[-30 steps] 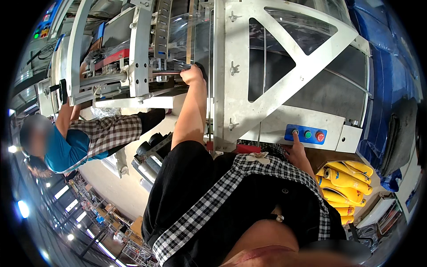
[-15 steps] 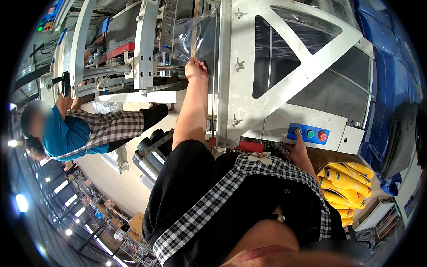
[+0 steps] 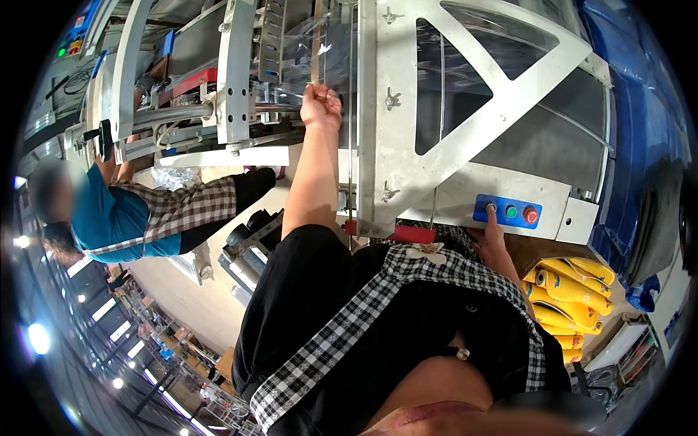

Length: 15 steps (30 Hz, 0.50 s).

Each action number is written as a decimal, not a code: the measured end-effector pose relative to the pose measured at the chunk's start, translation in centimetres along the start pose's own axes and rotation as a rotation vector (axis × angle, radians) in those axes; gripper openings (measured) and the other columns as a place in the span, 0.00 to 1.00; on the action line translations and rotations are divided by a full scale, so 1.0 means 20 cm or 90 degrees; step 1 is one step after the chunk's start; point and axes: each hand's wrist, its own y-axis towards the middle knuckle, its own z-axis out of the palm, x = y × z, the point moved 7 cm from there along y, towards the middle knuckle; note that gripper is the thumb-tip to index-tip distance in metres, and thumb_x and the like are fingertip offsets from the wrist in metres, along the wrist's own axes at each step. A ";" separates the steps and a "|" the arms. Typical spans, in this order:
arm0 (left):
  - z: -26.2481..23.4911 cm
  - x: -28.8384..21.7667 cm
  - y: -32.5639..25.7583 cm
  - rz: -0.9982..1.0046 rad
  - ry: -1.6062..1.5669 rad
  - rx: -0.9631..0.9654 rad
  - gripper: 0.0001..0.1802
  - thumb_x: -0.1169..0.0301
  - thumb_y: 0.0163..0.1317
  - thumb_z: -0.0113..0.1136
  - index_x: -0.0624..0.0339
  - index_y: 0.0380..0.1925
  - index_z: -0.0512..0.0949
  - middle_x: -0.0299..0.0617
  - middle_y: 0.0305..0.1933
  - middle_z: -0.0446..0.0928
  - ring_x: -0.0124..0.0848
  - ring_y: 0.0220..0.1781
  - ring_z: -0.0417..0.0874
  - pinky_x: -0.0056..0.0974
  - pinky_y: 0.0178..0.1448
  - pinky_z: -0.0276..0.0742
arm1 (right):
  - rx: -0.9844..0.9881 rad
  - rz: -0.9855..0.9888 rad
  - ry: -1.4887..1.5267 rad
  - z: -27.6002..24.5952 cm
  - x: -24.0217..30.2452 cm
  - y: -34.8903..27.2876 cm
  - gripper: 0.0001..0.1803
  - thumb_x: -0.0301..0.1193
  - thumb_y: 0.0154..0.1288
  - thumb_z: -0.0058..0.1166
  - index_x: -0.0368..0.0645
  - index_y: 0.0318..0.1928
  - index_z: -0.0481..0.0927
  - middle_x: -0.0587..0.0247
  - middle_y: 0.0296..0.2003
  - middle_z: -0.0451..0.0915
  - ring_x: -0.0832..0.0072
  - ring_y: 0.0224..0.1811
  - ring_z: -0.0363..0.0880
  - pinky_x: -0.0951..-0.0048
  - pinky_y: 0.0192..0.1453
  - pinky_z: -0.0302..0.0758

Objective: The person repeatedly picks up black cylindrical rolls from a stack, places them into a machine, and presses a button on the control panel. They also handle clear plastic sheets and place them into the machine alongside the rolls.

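My left hand (image 3: 321,107) is reached forward, its fingers curled closed at the near end of a thin tan strip (image 3: 317,54). Clear plastic film (image 3: 298,54) lies around that strip, beside a white metal machine frame (image 3: 392,145). Whether the fingers also pinch the film cannot be made out. On the right, one finger of my right hand (image 3: 492,236) is stretched out onto the left button of a blue control panel (image 3: 507,211). A green button (image 3: 512,211) and a red knob (image 3: 531,215) sit beside it. The other right fingers are mostly hidden below the panel.
Yellow rolled packages (image 3: 571,298) are stacked at the lower right, near blue sheeting (image 3: 632,131). Rails and a metal post (image 3: 236,80) stand to my left. Beyond them a co-worker (image 3: 131,211) in a checked apron works at the machinery. Dark rollers (image 3: 251,251) stand near my left leg.
My left hand has shifted slightly away from me along with the strip's end. My right finger stays on the same button. The co-worker has barely moved.
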 end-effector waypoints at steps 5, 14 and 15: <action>-0.05 0.03 -0.05 -0.028 0.019 0.027 0.20 0.51 0.64 0.48 0.52 0.21 0.71 0.35 0.22 0.73 0.30 0.26 0.73 0.28 0.27 0.69 | 0.003 0.010 -0.033 0.01 0.03 -0.04 0.39 0.66 0.58 0.47 0.53 0.61 0.67 0.65 0.51 0.74 0.70 0.46 0.75 0.66 0.39 0.59; -0.18 0.07 -0.32 -0.050 0.157 0.101 0.11 0.63 0.69 0.48 0.52 0.28 0.72 0.31 0.25 0.73 0.23 0.28 0.76 0.25 0.31 0.73 | -0.084 -0.024 0.129 -0.34 0.09 0.03 0.44 0.63 0.54 0.56 0.44 0.61 0.65 0.54 0.55 0.69 0.58 0.57 0.69 0.54 0.55 0.64; -0.24 0.06 -0.33 -0.052 0.137 0.099 0.10 0.64 0.69 0.48 0.53 0.28 0.72 0.32 0.25 0.73 0.23 0.29 0.76 0.25 0.31 0.74 | -0.102 -0.014 0.124 -0.36 0.10 0.06 0.43 0.63 0.54 0.56 0.45 0.60 0.66 0.55 0.53 0.70 0.59 0.54 0.70 0.55 0.54 0.65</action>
